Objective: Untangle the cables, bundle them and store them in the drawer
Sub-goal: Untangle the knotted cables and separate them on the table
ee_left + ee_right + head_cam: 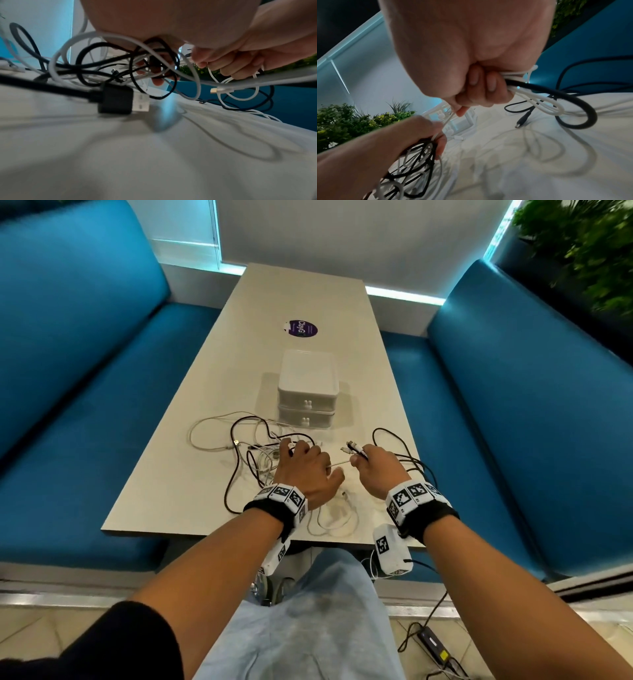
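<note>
Right hand (375,470) is clutching a bunch of cable ends (352,449) in a closed grip — left hand (305,470) is hooking its fingers into the tangled cables (250,453) lying on the counter (191,494), just before the drawer unit (307,392).

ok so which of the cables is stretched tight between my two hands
The thin white cable. It runs straight from the left hand to the right hand, while the black and other white cables lie slack in loops on the table.
</note>
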A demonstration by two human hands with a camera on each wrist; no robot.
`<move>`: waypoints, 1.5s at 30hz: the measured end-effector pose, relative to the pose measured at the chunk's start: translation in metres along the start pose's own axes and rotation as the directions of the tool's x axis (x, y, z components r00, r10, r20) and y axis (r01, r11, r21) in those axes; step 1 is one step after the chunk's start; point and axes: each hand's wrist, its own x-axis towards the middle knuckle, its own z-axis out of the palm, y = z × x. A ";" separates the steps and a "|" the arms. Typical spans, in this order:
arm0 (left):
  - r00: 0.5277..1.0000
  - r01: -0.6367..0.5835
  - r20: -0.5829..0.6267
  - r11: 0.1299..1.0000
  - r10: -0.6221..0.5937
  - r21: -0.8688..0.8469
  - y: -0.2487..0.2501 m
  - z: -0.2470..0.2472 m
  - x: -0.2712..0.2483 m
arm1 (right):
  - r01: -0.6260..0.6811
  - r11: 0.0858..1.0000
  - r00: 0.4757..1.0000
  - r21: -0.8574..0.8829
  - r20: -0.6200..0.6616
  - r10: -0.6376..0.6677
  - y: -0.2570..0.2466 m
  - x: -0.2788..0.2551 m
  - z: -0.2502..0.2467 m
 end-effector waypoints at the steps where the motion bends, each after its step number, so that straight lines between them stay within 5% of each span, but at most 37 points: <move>1: 1.000 -0.002 -0.016 1.000 0.003 0.027 -0.002 0.000 0.001 | 0.005 1.000 1.000 -0.005 0.003 -0.005 -0.002 0.000 -0.001; 10: 0.998 -0.044 0.039 0.996 0.041 0.073 -0.031 -0.002 0.000 | -0.121 0.993 0.993 0.016 -0.015 0.121 0.019 0.008 -0.024; 16: 0.986 -0.143 0.102 0.979 0.130 0.143 -0.023 -0.003 -0.001 | -0.274 0.958 0.953 -0.086 -0.156 0.258 0.040 0.008 -0.024; 22: 0.979 -0.192 0.105 0.958 0.173 0.212 -0.020 -0.001 -0.004 | 0.009 0.993 0.985 -0.119 -0.167 -0.030 0.017 -0.011 0.005; 28: 0.974 -0.215 0.118 0.957 0.195 0.196 -0.016 -0.005 -0.004 | 0.243 0.967 0.968 -0.080 0.090 -0.236 -0.008 -0.013 0.031; 32: 0.977 -0.202 0.111 0.961 0.183 0.190 -0.020 -0.003 -0.007 | 0.173 0.982 0.973 -0.073 0.165 -0.160 -0.005 -0.006 0.032; 38: 0.989 -0.139 0.082 0.972 0.125 0.189 -0.030 -0.006 -0.006 | 0.132 0.984 0.990 -0.116 0.064 -0.125 0.003 -0.003 0.006; 45: 0.989 -0.127 0.103 0.975 0.110 0.181 -0.042 -0.006 -0.008 | -0.181 0.961 0.983 -0.211 -0.052 0.174 0.049 -0.001 -0.027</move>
